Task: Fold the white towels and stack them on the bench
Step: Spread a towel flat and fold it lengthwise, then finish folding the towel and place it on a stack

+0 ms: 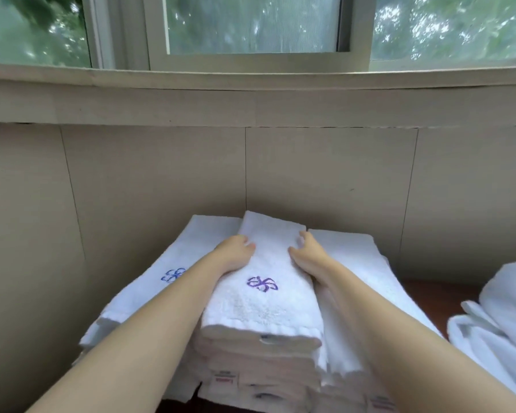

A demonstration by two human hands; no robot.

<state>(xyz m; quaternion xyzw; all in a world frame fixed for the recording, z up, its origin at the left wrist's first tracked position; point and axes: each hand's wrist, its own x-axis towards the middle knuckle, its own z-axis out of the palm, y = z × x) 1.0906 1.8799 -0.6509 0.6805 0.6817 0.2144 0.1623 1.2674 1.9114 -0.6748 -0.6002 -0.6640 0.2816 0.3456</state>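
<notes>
A: Which step is this?

B: Stacking, I'd say. A folded towel with a purple emblem lies on top of the middle stack, which stands at the counter's back edge against the wall.

A: And the hands?

B: Apart, one on each long side. The left hand clasps the towel's left edge, thumb on top; the right hand clasps the right edge, fingers curled over it.

A: Anything beside it?

B: A lower pile of folded towels touches the stack on the left, another on the right. Loose white towels lie toward the counter's right end.

A: Next?

B: Probably squaring the edges with the layers below, letting go, then reaching for a loose one.
</notes>
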